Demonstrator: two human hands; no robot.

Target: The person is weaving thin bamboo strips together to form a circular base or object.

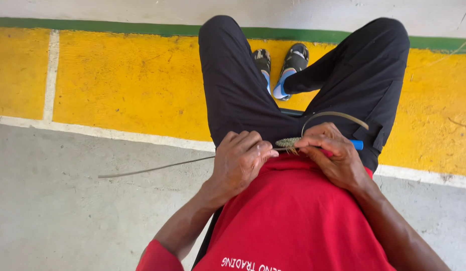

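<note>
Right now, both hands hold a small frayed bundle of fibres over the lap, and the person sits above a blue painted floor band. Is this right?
Not quite: the head view shows the painted floor band is yellow, not blue. Both hands, left and right, do hold the frayed fibre bundle.

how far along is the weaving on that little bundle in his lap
Done: a short stretch of the pale woven piece shows tightly wound between the hands. In hand: the left hand pinches one end, and the right hand grips the other beside a blue-handled tool. Left: a long thin strand trails loose over the floor, and another loops over the thigh, so plenty seems unworked.
</note>
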